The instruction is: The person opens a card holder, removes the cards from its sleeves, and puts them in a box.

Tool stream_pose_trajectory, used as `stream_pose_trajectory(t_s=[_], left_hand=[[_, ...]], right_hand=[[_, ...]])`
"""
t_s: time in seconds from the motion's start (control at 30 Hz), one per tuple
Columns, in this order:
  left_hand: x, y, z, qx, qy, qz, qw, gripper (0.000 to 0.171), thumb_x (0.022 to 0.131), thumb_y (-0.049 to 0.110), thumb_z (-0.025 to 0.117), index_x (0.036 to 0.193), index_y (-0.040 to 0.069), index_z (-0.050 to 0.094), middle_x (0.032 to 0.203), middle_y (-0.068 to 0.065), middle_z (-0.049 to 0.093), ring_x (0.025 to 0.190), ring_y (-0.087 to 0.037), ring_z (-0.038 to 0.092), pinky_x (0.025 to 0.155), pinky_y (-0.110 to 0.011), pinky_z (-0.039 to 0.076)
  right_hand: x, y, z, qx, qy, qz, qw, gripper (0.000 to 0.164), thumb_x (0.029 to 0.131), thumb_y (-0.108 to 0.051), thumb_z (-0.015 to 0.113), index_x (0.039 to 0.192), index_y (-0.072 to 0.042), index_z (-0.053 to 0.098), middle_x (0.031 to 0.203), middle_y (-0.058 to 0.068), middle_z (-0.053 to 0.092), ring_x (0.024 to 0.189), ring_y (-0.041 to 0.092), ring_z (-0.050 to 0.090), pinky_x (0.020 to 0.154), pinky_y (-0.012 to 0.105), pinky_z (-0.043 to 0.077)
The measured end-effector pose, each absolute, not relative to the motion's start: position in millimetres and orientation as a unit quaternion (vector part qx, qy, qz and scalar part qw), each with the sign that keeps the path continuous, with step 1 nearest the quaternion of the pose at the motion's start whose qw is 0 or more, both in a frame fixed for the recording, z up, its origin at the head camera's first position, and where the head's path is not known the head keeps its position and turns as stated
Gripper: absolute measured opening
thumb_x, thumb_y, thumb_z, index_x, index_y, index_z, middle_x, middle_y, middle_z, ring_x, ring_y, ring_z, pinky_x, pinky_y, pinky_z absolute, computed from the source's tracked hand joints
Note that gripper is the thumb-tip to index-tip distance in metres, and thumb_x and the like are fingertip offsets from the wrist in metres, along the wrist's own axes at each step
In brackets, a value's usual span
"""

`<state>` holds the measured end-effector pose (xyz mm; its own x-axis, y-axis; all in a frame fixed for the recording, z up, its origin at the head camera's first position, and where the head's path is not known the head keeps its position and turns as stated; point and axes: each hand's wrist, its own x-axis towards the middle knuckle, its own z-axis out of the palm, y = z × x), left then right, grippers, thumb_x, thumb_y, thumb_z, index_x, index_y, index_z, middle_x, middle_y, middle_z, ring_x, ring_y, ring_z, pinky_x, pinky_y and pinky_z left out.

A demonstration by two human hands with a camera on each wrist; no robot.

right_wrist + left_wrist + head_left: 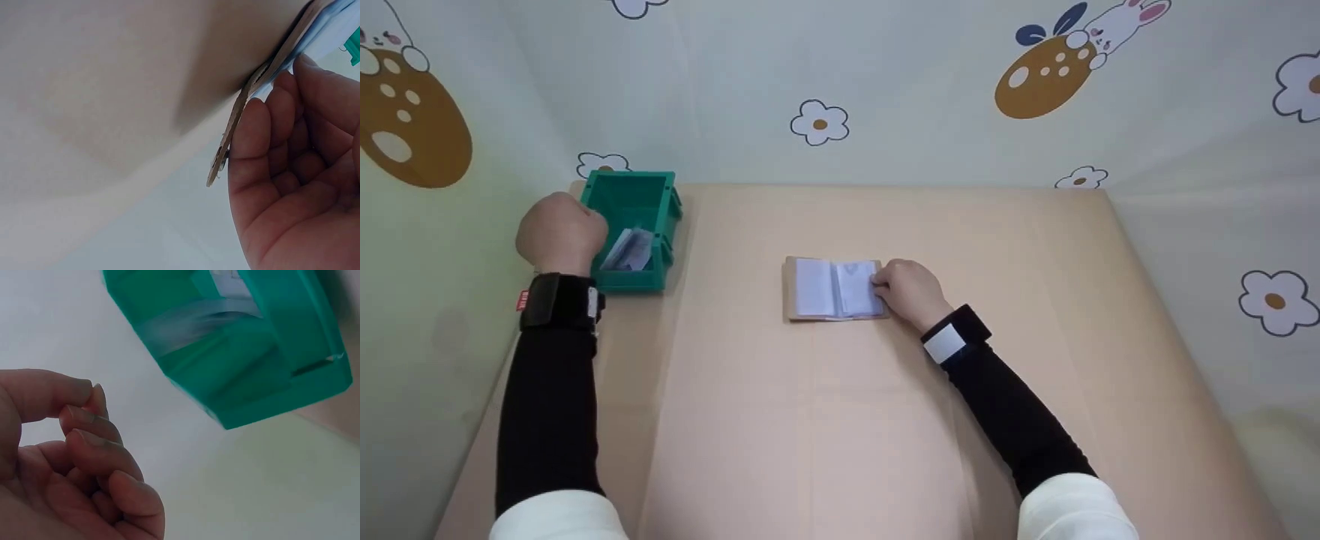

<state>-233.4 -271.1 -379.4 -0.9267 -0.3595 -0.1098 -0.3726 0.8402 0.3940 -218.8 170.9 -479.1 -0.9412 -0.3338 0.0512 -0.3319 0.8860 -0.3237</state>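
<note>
A tan card holder (pixel 825 289) lies open in the middle of the table, showing clear pockets with white cards. My right hand (pixel 911 291) grips its right edge; in the right wrist view the curled fingers (pixel 270 129) press against the holder's cover edge (pixel 236 121). A green plastic bin (pixel 634 196) stands at the back left with a few cards (pixel 630 250) inside. My left hand (pixel 561 232) hovers just left of the bin, over its left rim. In the left wrist view the fingers (pixel 90 439) curl toward the thumb with nothing between them, below the bin (pixel 253 382).
The beige table (pixel 885 420) is enclosed by white curtain walls printed with flowers and rabbits. The bin sits close to the table's back left corner. Both forearms wear black sleeves with wrist straps.
</note>
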Motion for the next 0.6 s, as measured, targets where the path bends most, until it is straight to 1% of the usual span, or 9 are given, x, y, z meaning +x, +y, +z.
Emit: stream_pose_trajectory(t_s=[0.17, 0.37, 0.47, 0.6], left_hand=[[-234.0, -269.5, -380.6, -0.189, 0.958, 0.216, 0.018, 0.029, 0.094, 0.013, 0.036, 0.074, -0.002, 0.05, 0.072, -0.016, 0.048, 0.068, -0.033, 0.049, 0.052, -0.035, 0.035], [-231.8, -268.1, -379.9, -0.183, 0.956, 0.228, 0.014, 0.029, 0.094, 0.014, 0.036, 0.07, 0.001, 0.047, 0.066, -0.01, 0.041, 0.067, -0.031, 0.047, 0.053, -0.035, 0.032], [-230.0, -264.4, -379.7, -0.176, 0.957, 0.231, 0.003, 0.03, 0.093, 0.014, 0.037, 0.066, 0.003, 0.045, 0.061, -0.007, 0.037, 0.063, -0.029, 0.045, 0.053, -0.035, 0.03], [-226.3, -252.6, -380.3, -0.149, 0.962, 0.23, -0.021, 0.035, 0.095, 0.015, 0.041, 0.062, 0.003, 0.045, 0.055, -0.005, 0.035, 0.054, -0.026, 0.043, 0.052, -0.035, 0.029]], right_hand=[[-218.4, 171.1, -476.6, -0.172, 0.971, -0.166, 0.006, 0.019, 0.087, -0.01, 0.074, 0.105, -0.008, 0.077, 0.095, 0.012, 0.071, 0.089, 0.03, 0.067, 0.08, 0.042, 0.052], [-218.6, 171.2, -477.1, -0.174, 0.97, -0.167, 0.002, 0.018, 0.087, -0.009, 0.074, 0.104, -0.008, 0.078, 0.094, 0.012, 0.071, 0.088, 0.03, 0.067, 0.08, 0.042, 0.052], [-218.6, 171.4, -478.0, -0.178, 0.97, -0.166, -0.002, 0.017, 0.087, -0.009, 0.074, 0.103, -0.007, 0.078, 0.092, 0.012, 0.071, 0.086, 0.029, 0.067, 0.079, 0.042, 0.052], [-218.6, 171.7, -478.8, -0.184, 0.969, -0.166, -0.008, 0.016, 0.086, -0.008, 0.074, 0.102, -0.008, 0.079, 0.09, 0.012, 0.07, 0.084, 0.029, 0.066, 0.077, 0.042, 0.052]])
